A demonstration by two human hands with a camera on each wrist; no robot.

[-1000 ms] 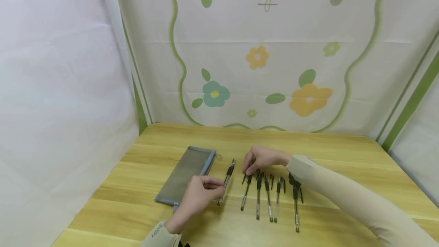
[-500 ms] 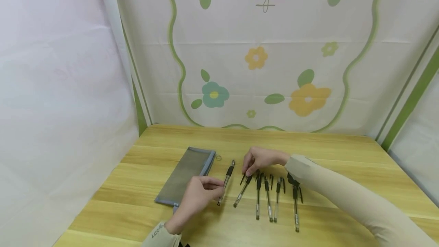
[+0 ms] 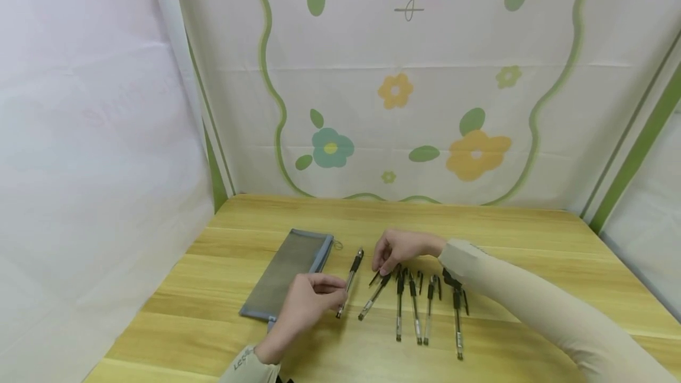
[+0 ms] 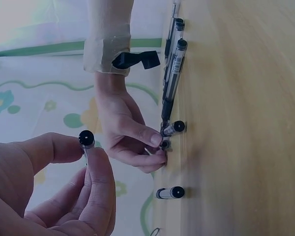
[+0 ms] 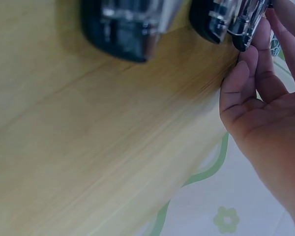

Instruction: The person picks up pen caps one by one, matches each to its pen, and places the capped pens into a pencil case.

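Observation:
My left hand (image 3: 311, 300) pinches a clear-barrelled pen (image 3: 353, 275) with a black grip between thumb and fingers. In the left wrist view, the round dark end of this pen (image 4: 86, 139) points at the camera. Fingers of my right hand (image 3: 396, 249) pinch the upper end of a second black pen (image 3: 375, 297), which slants across the table with its lower end towards the left hand. In the right wrist view, the right fingers (image 5: 268, 81) curl beside clear pen parts, partly cut off by the frame. Several similar pens (image 3: 399, 312) lie side by side to the right.
A grey mesh zip pouch (image 3: 282, 270) with blue edging lies on the wooden table (image 3: 202, 288), left of the pens and partly behind the left hand. Short dark pieces (image 3: 420, 281) lie among the pens' upper ends. Flower-patterned cloth (image 3: 346, 93) stands behind the table.
The right hand has shifted slightly left, and the lower end of its pen has swung left, from near upright to slanted. The left hand and its pen have hardly moved.

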